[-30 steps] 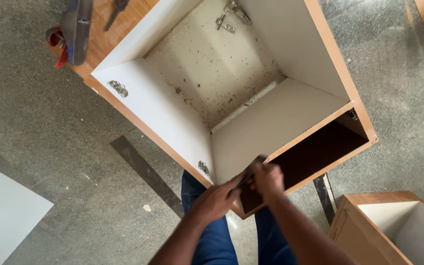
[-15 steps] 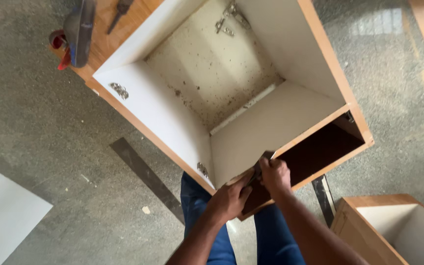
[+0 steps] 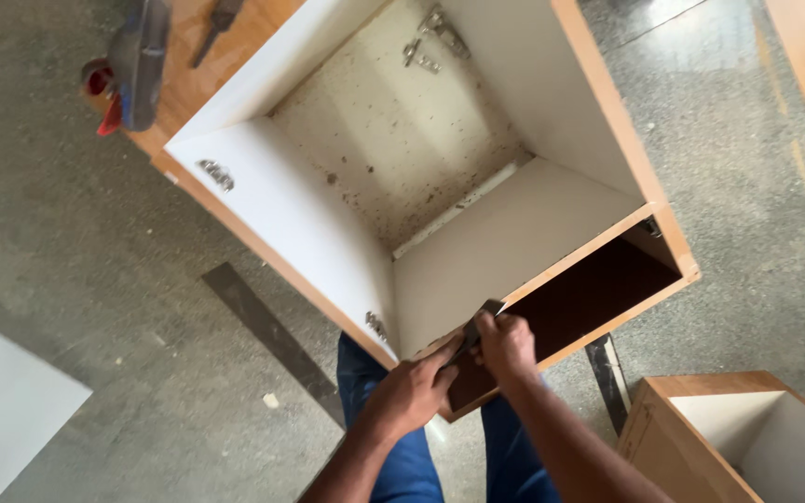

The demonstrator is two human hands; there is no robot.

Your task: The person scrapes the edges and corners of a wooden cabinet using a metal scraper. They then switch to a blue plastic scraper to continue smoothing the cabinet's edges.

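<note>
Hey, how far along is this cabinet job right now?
The cabinet box stands assembled, with hinges already on its left panel. Both hands, left hand and right hand, press a dark flat tool on the near front edge. No door is fitted, and loose hardware lies inside.

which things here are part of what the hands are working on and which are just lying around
In hand:
- left hand and right hand, both at the cabinet's near edge
- dark flat tool held between them
- open cabinet

Lying about:
- power tool on the wood panel
- loose hinges inside the cabinet
- smaller box
- dark strip on the floor
</note>
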